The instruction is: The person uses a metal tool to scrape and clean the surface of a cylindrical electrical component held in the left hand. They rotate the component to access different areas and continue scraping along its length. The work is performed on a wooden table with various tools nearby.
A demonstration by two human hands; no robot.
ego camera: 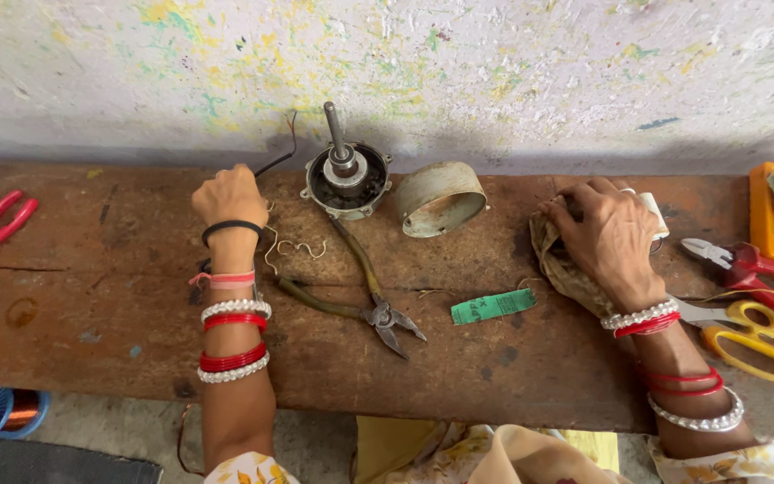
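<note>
The left hand (pixel 228 195), fisted on a dark wire (pixel 278 158), sits just left of the motor (pixel 348 182); the right hand (pixel 608 235) clutches a rag (pixel 555 262) well right of it.

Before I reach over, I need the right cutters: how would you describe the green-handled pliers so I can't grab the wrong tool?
On the worn wooden bench, look between the two hands, just below the small motor with the upright shaft. The pliers lie open there, jaws toward the near edge. Their handles are dull olive green, while the other pliers have red ones.
</note>
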